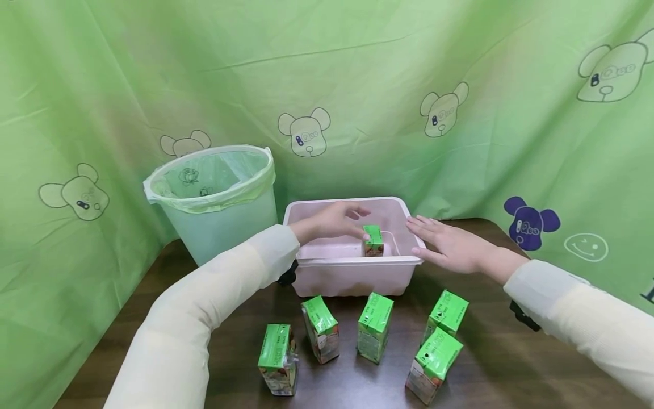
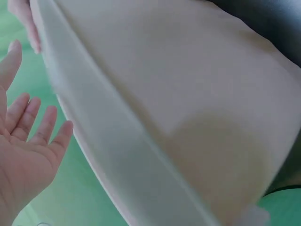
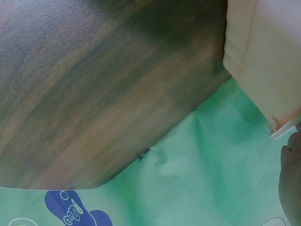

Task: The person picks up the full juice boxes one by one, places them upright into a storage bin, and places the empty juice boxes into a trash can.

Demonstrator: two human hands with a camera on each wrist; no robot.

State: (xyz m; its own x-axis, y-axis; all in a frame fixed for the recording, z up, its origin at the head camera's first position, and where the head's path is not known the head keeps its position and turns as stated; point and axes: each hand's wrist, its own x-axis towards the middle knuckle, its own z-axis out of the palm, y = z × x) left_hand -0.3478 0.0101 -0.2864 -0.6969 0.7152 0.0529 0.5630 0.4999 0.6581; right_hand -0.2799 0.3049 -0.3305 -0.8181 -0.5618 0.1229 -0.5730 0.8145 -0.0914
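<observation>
My left hand (image 1: 337,220) hangs over the pale pink plastic bin (image 1: 352,278), its fingers loosely bent and holding nothing. In the left wrist view its palm and spread fingers show beside the bin's wall (image 2: 117,136). A small drink carton with a green top (image 1: 373,234) stands inside the bin, close to the left thumb; the head view does not settle whether they touch. At the bin's right rim is my right hand (image 1: 455,245), fingers straight. The right wrist view shows only part of that hand (image 3: 291,179) by the rim, so contact is unclear.
Several green-topped cartons (image 1: 375,329) stand on the dark wooden table (image 1: 490,352) in front of the bin, two of them close together at the right. A lined wastebasket (image 1: 225,227) stands at the back left. Green printed cloth (image 1: 368,68) hangs behind.
</observation>
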